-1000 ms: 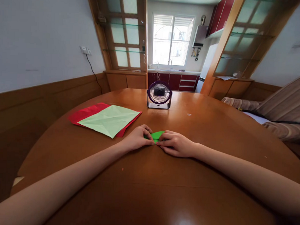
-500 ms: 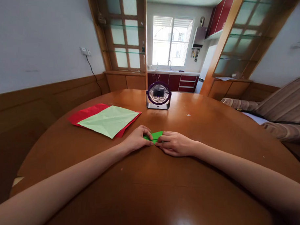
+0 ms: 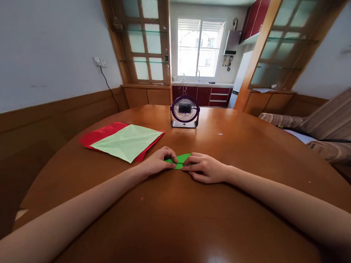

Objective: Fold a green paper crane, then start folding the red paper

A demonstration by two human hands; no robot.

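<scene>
From here, the left hand and right hand grip green paper on the bench.

We faced a bright window beyond the rounded wooden table, which shone in the light. We saw wooden cabinets on both sides, dark red cupboards below the window, a pale wall at left and a striped padded seat at right.
</scene>
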